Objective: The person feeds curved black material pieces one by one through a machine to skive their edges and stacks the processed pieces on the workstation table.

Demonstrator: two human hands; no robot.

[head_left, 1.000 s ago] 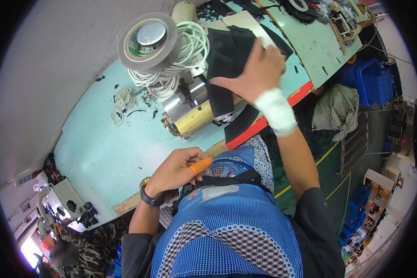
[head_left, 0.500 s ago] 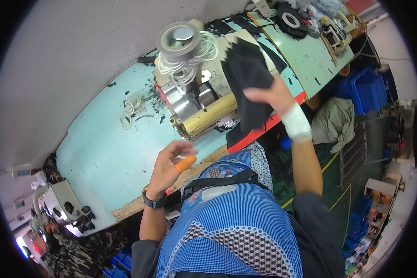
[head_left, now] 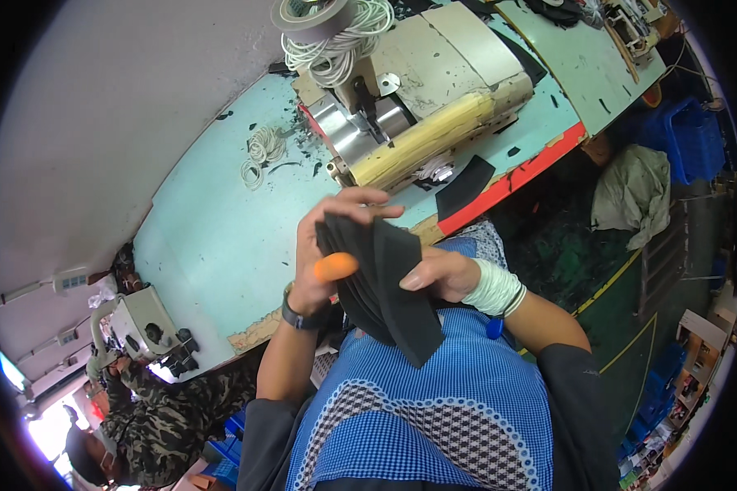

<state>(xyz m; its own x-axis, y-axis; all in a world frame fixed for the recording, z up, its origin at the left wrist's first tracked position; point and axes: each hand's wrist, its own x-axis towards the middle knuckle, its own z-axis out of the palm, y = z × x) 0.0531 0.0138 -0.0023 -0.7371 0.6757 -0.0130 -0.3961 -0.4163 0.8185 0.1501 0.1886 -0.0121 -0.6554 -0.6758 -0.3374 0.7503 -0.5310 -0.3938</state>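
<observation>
A stack of black sheet pieces (head_left: 401, 303), perhaps fabric or foam, is held in front of my apron between both hands. My left hand (head_left: 323, 245), with an orange finger cover (head_left: 336, 267) on one finger, grips the stack's left side. My right hand (head_left: 446, 276), its wrist wrapped in white, presses a thumb on the front piece. Beyond my hands stands a sewing machine (head_left: 434, 123) with a yellowish padded front edge and a shiny metal plate. One more black piece (head_left: 465, 186) lies by the red table edge, right of the machine's near side.
White cord (head_left: 268, 146) lies coiled on the pale green table (head_left: 205, 245); more cord and a tape roll sit on the machine. Another machine (head_left: 143, 327) and a person in camouflage (head_left: 172, 417) are at lower left. Blue crates (head_left: 688, 139) and a grey sack (head_left: 633, 192) stand right.
My right hand has brought the black pieces from the machine's top toward my body. My left hand has risen and closed on them. The view has shifted too.
</observation>
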